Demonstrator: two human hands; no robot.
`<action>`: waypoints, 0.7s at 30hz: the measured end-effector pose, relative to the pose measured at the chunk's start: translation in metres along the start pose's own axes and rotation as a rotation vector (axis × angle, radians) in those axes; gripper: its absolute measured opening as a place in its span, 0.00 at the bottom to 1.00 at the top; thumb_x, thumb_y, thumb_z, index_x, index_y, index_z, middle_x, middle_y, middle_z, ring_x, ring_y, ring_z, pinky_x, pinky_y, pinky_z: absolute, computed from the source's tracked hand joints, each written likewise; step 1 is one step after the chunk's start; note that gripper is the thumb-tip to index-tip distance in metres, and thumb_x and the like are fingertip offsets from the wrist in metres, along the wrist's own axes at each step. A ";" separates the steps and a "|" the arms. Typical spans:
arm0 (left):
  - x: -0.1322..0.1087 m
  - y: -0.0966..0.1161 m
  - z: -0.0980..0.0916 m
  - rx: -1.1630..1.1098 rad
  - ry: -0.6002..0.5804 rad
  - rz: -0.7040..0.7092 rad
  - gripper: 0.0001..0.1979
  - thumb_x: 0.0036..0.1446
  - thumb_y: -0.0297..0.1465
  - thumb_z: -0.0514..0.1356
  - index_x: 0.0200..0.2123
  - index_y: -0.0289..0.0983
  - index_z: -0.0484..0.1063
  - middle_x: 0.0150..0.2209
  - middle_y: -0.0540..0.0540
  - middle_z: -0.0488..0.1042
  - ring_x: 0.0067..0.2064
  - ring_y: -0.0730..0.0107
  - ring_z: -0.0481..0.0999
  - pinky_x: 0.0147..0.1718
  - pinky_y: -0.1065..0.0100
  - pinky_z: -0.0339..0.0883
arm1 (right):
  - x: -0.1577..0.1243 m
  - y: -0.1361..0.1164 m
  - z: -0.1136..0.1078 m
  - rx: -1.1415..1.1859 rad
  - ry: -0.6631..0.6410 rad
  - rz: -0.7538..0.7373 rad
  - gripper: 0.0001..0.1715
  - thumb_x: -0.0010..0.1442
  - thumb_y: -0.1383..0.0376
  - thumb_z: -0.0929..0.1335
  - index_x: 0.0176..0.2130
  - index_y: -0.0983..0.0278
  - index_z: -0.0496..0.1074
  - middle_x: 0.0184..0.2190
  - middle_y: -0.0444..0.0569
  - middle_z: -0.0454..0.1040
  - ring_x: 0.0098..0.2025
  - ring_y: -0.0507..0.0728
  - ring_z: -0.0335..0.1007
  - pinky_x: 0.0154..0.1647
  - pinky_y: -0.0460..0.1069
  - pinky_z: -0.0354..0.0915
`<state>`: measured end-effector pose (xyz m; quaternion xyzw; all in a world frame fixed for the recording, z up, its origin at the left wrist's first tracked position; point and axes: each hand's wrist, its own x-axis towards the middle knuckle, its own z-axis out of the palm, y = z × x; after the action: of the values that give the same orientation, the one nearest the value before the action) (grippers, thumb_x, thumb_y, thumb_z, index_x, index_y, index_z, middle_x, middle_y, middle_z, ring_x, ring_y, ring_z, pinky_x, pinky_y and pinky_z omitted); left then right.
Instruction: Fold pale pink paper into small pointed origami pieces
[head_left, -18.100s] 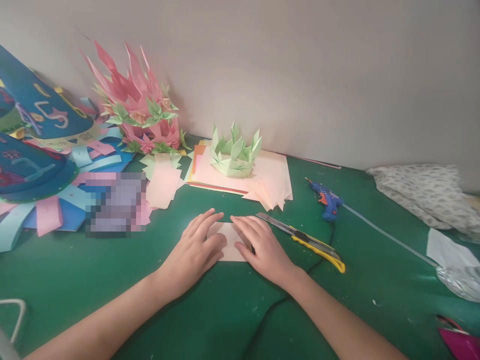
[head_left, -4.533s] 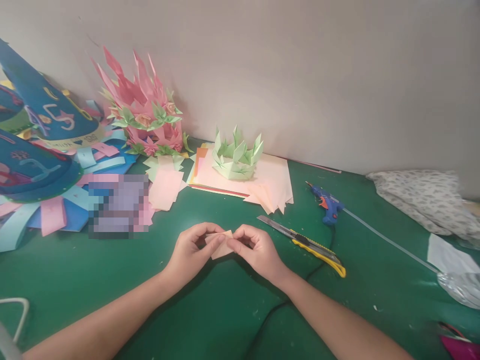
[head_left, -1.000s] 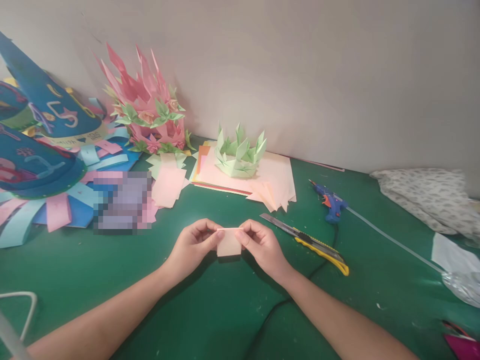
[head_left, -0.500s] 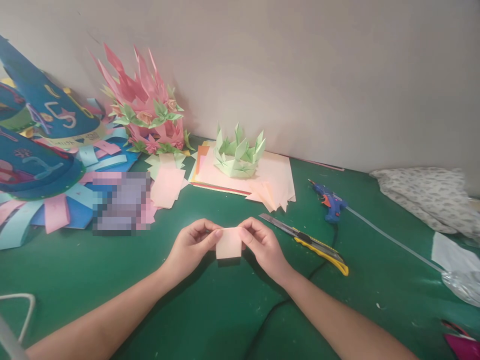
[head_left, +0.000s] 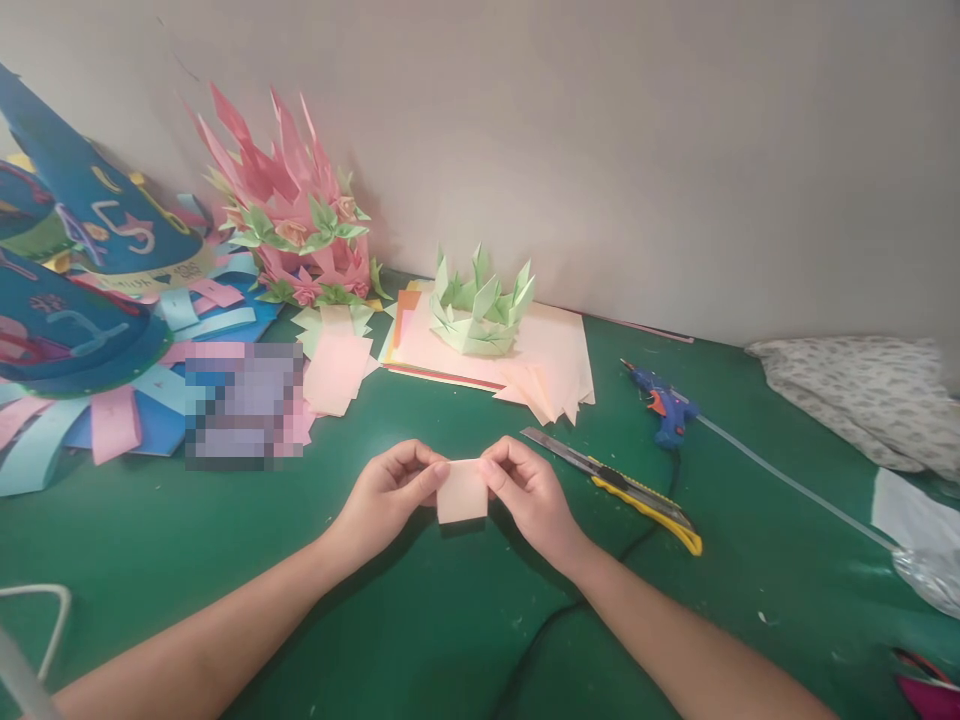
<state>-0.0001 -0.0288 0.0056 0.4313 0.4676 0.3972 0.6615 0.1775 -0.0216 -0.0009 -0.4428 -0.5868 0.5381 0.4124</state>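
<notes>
A small pale pink square of paper (head_left: 462, 495) is held up between my two hands, above the green table (head_left: 420, 640). My left hand (head_left: 390, 490) pinches its upper left corner between thumb and fingers. At the upper right corner, my right hand (head_left: 529, 495) has the same kind of pinch. Just right of my right hand lies a yellow utility knife (head_left: 630, 498) with its blade out. Beyond the hands, a light green folded-paper crown (head_left: 480, 320) stands on a stack of paper sheets (head_left: 562, 340), with pale pink folded pieces (head_left: 541, 390) at the front edge.
Pink paper crowns with flowers (head_left: 300, 220) and blue cone hats (head_left: 112, 220) crowd the left back. Pale pink squares (head_left: 337, 375) lie nearby. A blue glue gun (head_left: 667, 405) with a long glue stick (head_left: 787, 480) rests at right, before a patterned cloth (head_left: 855, 395).
The view has shifted very slightly. Both hands keep their pinch on the paper square, which looks nearly unchanged.
</notes>
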 end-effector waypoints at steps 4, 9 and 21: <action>0.001 0.002 0.001 -0.005 -0.002 -0.005 0.11 0.53 0.37 0.59 0.26 0.35 0.66 0.24 0.53 0.67 0.27 0.78 0.66 0.30 0.74 0.65 | 0.001 0.001 -0.001 -0.011 -0.007 0.005 0.13 0.58 0.59 0.64 0.27 0.64 0.63 0.23 0.41 0.60 0.25 0.49 0.57 0.26 0.44 0.56; 0.000 0.003 0.001 -0.089 -0.025 -0.021 0.11 0.54 0.36 0.58 0.26 0.35 0.65 0.24 0.54 0.66 0.27 0.80 0.67 0.29 0.76 0.65 | 0.001 0.002 0.000 -0.021 -0.030 0.038 0.13 0.58 0.58 0.64 0.27 0.64 0.62 0.22 0.40 0.60 0.25 0.48 0.57 0.25 0.43 0.56; 0.002 -0.001 0.005 -0.141 -0.032 -0.034 0.11 0.54 0.36 0.57 0.27 0.35 0.62 0.27 0.53 0.68 0.29 0.77 0.69 0.32 0.72 0.68 | 0.000 0.002 0.000 -0.145 0.040 0.069 0.17 0.59 0.57 0.64 0.24 0.63 0.59 0.16 0.38 0.58 0.19 0.47 0.54 0.21 0.43 0.52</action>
<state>0.0055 -0.0286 0.0052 0.3819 0.4352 0.4107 0.7043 0.1772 -0.0218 -0.0031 -0.5020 -0.6004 0.4992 0.3719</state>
